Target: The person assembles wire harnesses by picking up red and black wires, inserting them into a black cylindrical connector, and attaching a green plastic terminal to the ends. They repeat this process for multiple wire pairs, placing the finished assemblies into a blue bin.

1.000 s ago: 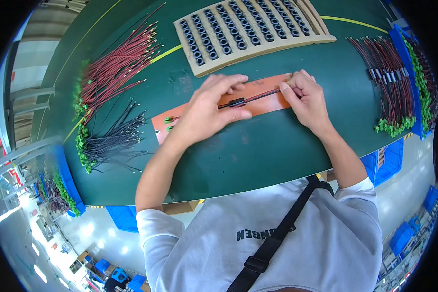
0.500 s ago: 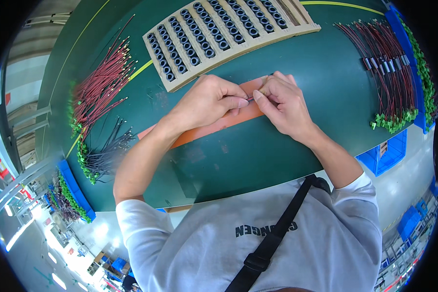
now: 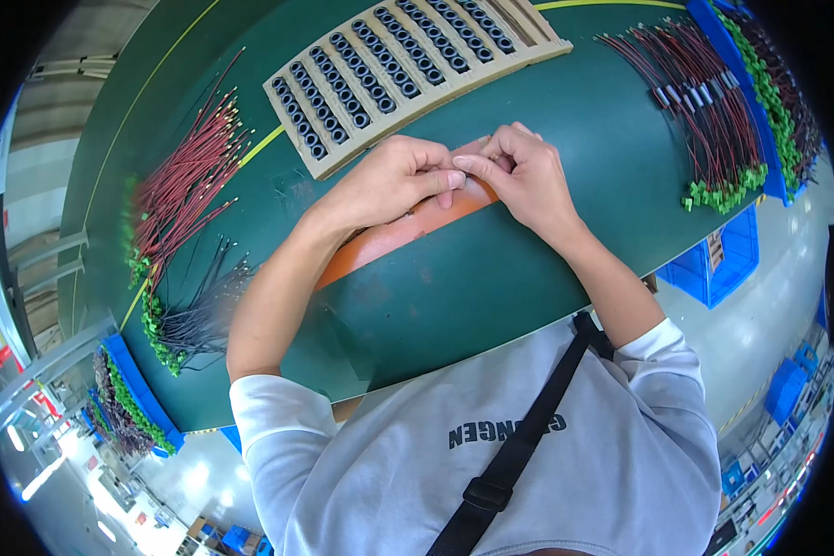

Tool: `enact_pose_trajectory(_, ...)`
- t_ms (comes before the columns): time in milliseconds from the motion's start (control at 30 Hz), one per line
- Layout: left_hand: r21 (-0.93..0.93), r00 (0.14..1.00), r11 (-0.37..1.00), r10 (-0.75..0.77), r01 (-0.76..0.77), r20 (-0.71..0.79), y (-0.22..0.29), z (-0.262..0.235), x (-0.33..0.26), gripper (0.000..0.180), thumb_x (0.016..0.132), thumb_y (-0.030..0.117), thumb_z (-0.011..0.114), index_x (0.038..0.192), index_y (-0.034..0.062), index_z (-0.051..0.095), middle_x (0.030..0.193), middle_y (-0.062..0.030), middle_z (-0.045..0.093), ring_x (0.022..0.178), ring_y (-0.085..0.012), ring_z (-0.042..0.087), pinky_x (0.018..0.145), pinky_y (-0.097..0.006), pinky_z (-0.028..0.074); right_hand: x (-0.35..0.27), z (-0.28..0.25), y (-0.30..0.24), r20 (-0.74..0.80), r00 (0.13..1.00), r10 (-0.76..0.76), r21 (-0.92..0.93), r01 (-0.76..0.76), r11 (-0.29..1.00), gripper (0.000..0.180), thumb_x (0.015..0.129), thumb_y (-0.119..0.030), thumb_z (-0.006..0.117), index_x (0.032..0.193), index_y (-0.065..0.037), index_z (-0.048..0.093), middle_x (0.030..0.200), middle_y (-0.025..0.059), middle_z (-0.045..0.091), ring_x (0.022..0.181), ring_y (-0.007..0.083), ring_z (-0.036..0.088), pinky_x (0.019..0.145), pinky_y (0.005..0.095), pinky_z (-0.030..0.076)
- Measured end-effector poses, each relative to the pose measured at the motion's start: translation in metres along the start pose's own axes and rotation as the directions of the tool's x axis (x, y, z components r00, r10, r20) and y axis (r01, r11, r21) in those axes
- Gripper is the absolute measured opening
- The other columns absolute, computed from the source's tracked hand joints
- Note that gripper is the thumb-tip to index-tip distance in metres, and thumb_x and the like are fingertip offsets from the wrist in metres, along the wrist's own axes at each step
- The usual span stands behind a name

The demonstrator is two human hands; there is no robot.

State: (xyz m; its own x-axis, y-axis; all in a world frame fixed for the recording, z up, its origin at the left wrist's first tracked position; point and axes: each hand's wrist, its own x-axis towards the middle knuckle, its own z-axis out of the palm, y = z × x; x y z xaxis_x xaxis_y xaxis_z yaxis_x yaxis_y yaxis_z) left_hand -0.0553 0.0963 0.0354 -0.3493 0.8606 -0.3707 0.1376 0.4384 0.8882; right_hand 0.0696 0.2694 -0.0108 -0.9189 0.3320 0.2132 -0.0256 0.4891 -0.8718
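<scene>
My left hand (image 3: pixel 394 181) and my right hand (image 3: pixel 524 171) meet fingertip to fingertip over an orange strip (image 3: pixel 389 248) on the green table. Both are closed in a pinch. Between them is a thin wire, mostly covered by the fingers now; a dark reddish strand showed there a moment ago. Just beyond the hands stands a pale tray (image 3: pixel 435 100) with rows of dark rings (image 3: pixel 380 65). Red wires (image 3: pixel 190 162) with green connectors lie left of my left arm, with black wires (image 3: pixel 199 320) nearer to me.
On the right side of the green table (image 3: pixel 454 310) lie red and black wires (image 3: pixel 713 139) with grey cylinders on them and green connectors at their ends. Blue bins stand at the right edge (image 3: pixel 746 107), below it (image 3: pixel 713 264) and at the left edge (image 3: pixel 144 389).
My hands have drawn closer together, and the right thumb now meets the left fingertips, covering the strand. The view has shifted, moving the tray and the right-hand wires leftward in the picture.
</scene>
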Motion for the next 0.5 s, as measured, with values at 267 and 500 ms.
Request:
enact_pose_trajectory(267,0.092,0.989,0.988,0.132,-0.126,-0.062,-0.016,0.007,0.004,0.017,0.099,0.015,0.069,0.088,0.0023,0.074,0.072,0.0012,0.066,0.058,-0.0047,0.049,0.052,-0.026,0.039,-0.004,-0.004,0.006,0.133,0.985,-0.109,-0.187,0.133,0.973,0.029,0.093,-0.028,0.075,0.078,-0.006,0.063,0.077,0.0048,0.060,0.079,0.0242,0.054,0.078,0.0377,0.040)
enact_pose_trajectory(500,0.087,0.995,0.992,-0.086,0.090,-0.056,-0.003,0.006,0.004,0.015,0.096,0.010,0.071,0.086,-0.0008,0.076,0.065,-0.0002,0.066,0.058,-0.0053,0.051,0.053,-0.027,0.041,-0.007,0.002,0.006,0.123,0.982,-0.141,-0.195,0.163,0.967,0.021,0.092,-0.024,0.074,0.082,-0.008,0.065,0.081,0.0039,0.060,0.081,0.0254,0.053,0.077,0.0390,0.038)
